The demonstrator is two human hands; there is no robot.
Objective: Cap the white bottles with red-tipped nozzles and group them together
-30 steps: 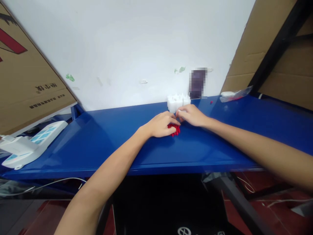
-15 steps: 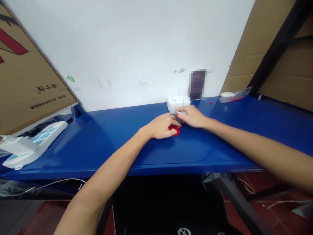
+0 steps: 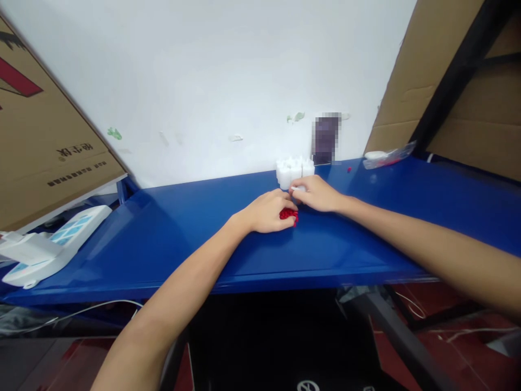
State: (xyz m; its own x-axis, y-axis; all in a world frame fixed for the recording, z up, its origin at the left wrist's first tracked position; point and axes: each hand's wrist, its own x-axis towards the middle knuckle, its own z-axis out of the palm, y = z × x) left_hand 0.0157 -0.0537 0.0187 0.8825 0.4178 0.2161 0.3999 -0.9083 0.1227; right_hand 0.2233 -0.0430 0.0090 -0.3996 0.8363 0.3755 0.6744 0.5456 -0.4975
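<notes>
My left hand (image 3: pixel 268 212) rests low on the blue table, its thumb and fingers curled around a pile of small red pieces (image 3: pixel 288 215). Part of that pile lies hidden beneath the hand. My right hand (image 3: pixel 318 194) is closed on a small white bottle (image 3: pixel 299 189), tilted over with its narrow tip pointing left. Its fingertips are close to the left hand's fingers; whether they touch I cannot tell. Just behind the hands stands a tight group of upright white bottles (image 3: pixel 285 175) with thin nozzles.
A dark pixelated object (image 3: pixel 325 138) leans on the white wall. One red piece (image 3: pixel 349 170) and a clear plastic bag (image 3: pixel 391 156) lie at the back right. At the left end is a white power strip (image 3: pixel 75 231). Cardboard (image 3: pixel 36 125) flanks the table (image 3: pixel 175 239).
The view has shifted slightly. Both hands keep nearly the same places, with the white bottle still in the right hand and the left hand at the red pile.
</notes>
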